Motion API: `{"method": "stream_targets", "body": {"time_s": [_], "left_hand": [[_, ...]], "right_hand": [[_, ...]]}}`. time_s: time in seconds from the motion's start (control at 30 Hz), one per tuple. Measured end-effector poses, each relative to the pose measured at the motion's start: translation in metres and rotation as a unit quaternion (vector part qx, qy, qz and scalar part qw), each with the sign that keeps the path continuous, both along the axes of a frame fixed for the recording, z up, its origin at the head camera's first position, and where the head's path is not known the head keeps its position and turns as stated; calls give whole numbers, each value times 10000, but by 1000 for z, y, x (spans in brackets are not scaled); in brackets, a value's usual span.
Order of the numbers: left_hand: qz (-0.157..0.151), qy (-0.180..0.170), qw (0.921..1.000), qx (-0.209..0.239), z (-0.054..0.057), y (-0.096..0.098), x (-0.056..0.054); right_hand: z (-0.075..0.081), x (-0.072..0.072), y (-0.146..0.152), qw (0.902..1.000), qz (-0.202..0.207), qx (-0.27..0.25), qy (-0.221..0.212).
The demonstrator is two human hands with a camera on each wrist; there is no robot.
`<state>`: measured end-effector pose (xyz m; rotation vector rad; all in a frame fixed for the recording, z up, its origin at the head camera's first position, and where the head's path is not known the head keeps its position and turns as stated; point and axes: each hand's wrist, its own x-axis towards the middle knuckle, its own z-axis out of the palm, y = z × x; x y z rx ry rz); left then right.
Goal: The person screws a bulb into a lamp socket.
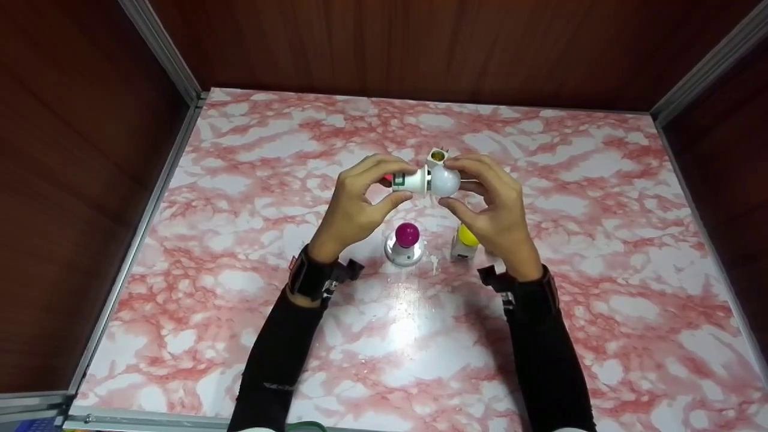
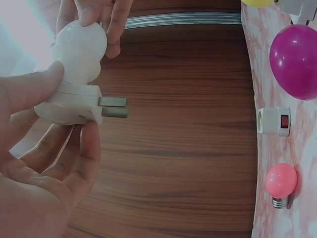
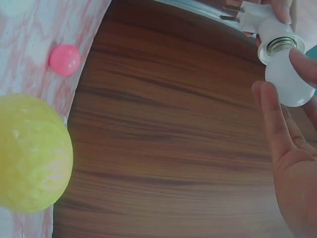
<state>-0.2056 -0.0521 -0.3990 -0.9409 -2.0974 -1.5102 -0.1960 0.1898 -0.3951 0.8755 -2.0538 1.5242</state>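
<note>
My left hand [image 1: 360, 201] grips a white plug-in lamp socket [image 1: 411, 181] between thumb and fingers; its two flat prongs [image 2: 113, 106] stick out in the left wrist view. My right hand [image 1: 495, 201] pinches a white light bulb [image 1: 444, 182] by its round globe, thumb on one side and fingers on the other. The bulb's metal screw base [image 3: 280, 45] sits at the socket's mouth, with some thread showing. Both things are held up above the table, end to end.
Nearer me stand a magenta bulb [image 1: 407, 234] on a round white base and a yellow bulb [image 1: 468, 235] in a white holder. Behind the hands is a white socket with a red switch [image 2: 285, 122]. A loose pink bulb [image 2: 281, 180] lies on the table. Wooden walls surround the marbled tabletop [image 1: 252, 282].
</note>
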Motion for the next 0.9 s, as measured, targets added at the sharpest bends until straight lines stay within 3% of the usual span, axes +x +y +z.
{"method": "stream_targets", "body": {"time_s": [0.57, 0.9], "left_hand": [[150, 305, 9993, -131, -3, 4, -1], [203, 422, 9988, -162, -3, 7, 0]], "right_hand": [[0, -1, 6, 9929, -42, 290, -1151], [3, -1, 6, 9868, -201, 343, -1569]]}}
